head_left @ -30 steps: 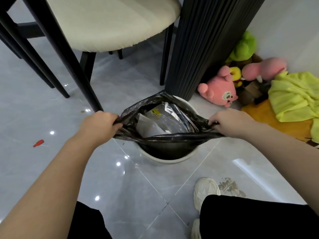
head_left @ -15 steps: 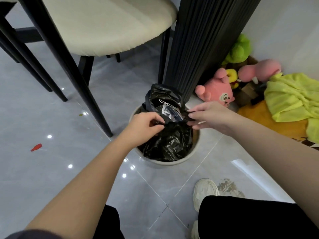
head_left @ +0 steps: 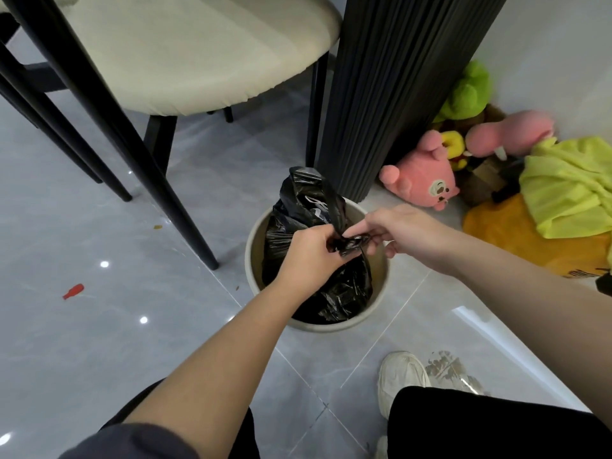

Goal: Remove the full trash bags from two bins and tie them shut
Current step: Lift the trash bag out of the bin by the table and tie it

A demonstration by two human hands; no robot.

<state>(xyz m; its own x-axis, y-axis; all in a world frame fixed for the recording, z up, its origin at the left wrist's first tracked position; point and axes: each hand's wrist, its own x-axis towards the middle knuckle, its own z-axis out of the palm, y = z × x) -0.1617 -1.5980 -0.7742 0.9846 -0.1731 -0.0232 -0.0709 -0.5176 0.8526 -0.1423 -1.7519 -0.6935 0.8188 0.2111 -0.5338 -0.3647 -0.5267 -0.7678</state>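
Grey glossy tile floor (head_left: 99,342). A chair (head_left: 198,51) with a cream seat and black legs stands top left, a black fluted column (head_left: 397,77) top centre. The cream round bin (head_left: 252,260) stands on the floor just in front of the column foot, and the black trash bag (head_left: 344,293) sits inside it, not lifted out. The bag's top is gathered over the bin mouth and one strip of plastic stands up at the far side. There is a pale mark on the upper bag, unreadable. The left hand (head_left: 304,256) has its fingers curled tight round the bunched neck of the bag. The right hand (head_left: 397,230) pinches a twisted end of the same neck between thumb and fingertips, with the remaining fingers loosely bent. The hands are nearly touching above the bin centre. To the right lies a yellow-green cloth (head_left: 569,183) on an orange item (head_left: 516,233) whose black lettering at the edge is too cut off to read. A pink plush (head_left: 427,180) lies by the column, a green plush (head_left: 470,91) behind it. A white shoe (head_left: 400,376) is bottom right and a small red piece (head_left: 73,291) is on the floor, left.
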